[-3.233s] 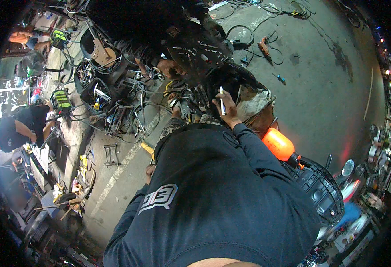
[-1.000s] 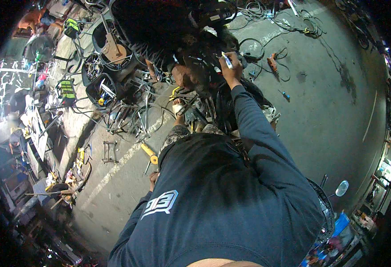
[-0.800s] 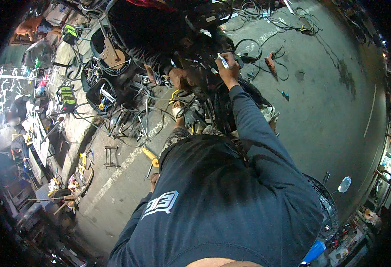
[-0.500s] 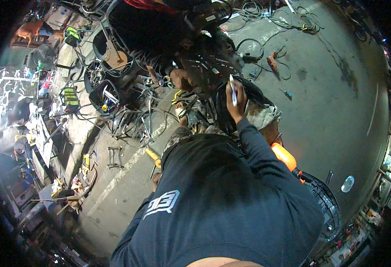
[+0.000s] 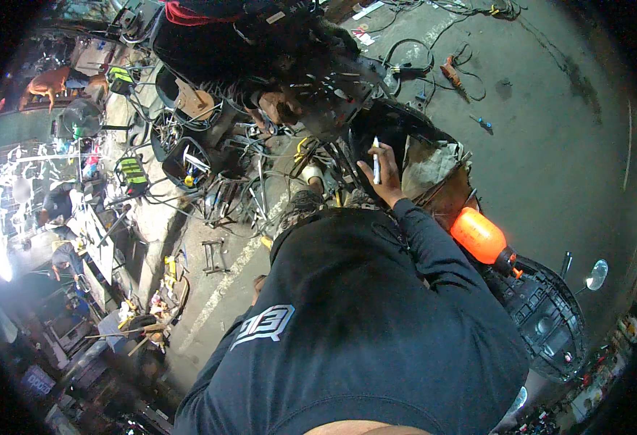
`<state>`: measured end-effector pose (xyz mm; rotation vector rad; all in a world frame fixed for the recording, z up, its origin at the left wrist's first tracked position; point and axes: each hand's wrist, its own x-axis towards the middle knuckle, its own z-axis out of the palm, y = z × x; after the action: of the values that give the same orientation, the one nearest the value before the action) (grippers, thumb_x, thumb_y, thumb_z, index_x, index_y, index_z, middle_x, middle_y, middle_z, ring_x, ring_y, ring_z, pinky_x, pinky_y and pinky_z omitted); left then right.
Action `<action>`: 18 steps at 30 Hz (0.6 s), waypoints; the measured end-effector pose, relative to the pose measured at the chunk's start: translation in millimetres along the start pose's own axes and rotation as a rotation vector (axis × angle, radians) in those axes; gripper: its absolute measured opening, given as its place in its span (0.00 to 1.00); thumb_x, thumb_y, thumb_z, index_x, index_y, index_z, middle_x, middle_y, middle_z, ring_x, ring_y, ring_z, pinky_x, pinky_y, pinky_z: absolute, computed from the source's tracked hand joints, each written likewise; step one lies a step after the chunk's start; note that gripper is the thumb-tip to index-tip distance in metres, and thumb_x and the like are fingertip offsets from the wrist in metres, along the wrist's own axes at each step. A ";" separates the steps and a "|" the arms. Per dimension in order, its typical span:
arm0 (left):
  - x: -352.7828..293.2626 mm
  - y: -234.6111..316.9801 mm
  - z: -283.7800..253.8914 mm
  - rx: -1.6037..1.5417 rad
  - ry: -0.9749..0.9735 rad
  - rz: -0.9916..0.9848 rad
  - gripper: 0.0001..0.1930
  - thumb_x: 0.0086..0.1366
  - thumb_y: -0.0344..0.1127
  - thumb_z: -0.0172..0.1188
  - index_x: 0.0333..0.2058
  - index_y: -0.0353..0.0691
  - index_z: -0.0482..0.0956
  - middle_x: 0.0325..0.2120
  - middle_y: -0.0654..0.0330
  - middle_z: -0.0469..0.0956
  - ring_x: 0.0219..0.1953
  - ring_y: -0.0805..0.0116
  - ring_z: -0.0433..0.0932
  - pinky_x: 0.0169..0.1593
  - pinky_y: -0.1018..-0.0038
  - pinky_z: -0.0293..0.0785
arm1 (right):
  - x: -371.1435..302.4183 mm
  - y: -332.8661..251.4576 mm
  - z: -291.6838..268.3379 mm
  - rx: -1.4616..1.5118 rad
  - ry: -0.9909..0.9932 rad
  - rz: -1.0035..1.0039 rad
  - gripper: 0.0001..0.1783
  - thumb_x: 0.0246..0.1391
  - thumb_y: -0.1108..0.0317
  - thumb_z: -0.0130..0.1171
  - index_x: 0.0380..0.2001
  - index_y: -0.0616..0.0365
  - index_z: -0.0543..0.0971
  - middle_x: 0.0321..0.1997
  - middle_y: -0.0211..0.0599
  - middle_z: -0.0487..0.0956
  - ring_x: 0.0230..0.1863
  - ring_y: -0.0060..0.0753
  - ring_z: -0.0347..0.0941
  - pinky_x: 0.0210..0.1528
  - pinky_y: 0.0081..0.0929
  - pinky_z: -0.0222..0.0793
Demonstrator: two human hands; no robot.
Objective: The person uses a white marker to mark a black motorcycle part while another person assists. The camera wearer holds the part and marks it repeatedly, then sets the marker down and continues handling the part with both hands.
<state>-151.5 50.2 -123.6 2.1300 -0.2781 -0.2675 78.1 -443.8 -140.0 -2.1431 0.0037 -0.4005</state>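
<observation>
right hand up with a white pen at the stripped bike

the right hand (image 5: 385,180) is raised beyond the dark sleeve (image 5: 434,254), fingers closed round a slim white pen (image 5: 376,161). the pen stands nearly upright, its long axis running near to far, tip pointing away toward the dark frame (image 5: 398,127) and the tangle of wires (image 5: 260,167) just to the left. a crumpled cloth (image 5: 434,163) lies just right of the hand, and an orange bottle (image 5: 481,238) sits nearer, to the right. the left hand is not in view, hidden below the dark shirt (image 5: 362,341), so the right is clearly the nearer one. grey concrete floor (image 5: 550,145) spreads far right.
</observation>
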 end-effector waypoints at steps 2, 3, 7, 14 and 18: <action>1.0 3.0 -3.1 0.000 -0.007 -0.014 0.13 0.69 0.39 0.52 0.32 0.33 0.74 0.28 0.47 0.73 0.32 0.51 0.72 0.38 0.59 0.67 | -0.9 -3.4 7.8 0.004 -0.001 0.002 0.19 0.57 0.67 0.66 0.47 0.55 0.70 0.51 0.49 0.69 0.50 0.56 0.71 0.48 0.45 0.71; 1.5 4.4 -3.7 -0.002 -0.008 -0.018 0.13 0.69 0.39 0.52 0.31 0.33 0.74 0.28 0.47 0.73 0.32 0.51 0.72 0.38 0.59 0.67 | -2.1 -3.9 10.5 0.002 0.005 0.016 0.18 0.57 0.67 0.66 0.47 0.55 0.70 0.51 0.49 0.69 0.50 0.56 0.71 0.47 0.45 0.71; 5.7 6.1 -5.4 -0.004 -0.011 -0.039 0.14 0.70 0.39 0.52 0.31 0.33 0.74 0.28 0.46 0.73 0.31 0.51 0.72 0.38 0.59 0.67 | -6.0 1.2 14.9 -0.012 0.054 -0.012 0.19 0.57 0.65 0.67 0.46 0.55 0.70 0.48 0.48 0.69 0.46 0.52 0.72 0.45 0.42 0.71; 20.3 -6.5 -9.1 -0.030 -0.032 -0.071 0.15 0.70 0.39 0.51 0.30 0.32 0.74 0.27 0.46 0.72 0.31 0.51 0.72 0.38 0.59 0.66 | 3.9 -0.8 26.2 0.004 0.100 0.067 0.16 0.61 0.62 0.62 0.44 0.57 0.70 0.44 0.47 0.68 0.44 0.51 0.69 0.47 0.42 0.67; 38.0 -11.7 -21.8 -0.063 -0.077 -0.112 0.15 0.70 0.39 0.51 0.29 0.32 0.74 0.27 0.46 0.72 0.31 0.51 0.72 0.38 0.59 0.66 | 29.4 -6.0 40.9 0.023 0.249 0.218 0.15 0.66 0.57 0.55 0.44 0.58 0.70 0.43 0.46 0.69 0.45 0.50 0.68 0.48 0.43 0.65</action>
<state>-107.9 62.3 -124.9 2.0789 -0.1931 -0.4191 116.7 -411.9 -148.1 -2.0314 0.3689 -0.5318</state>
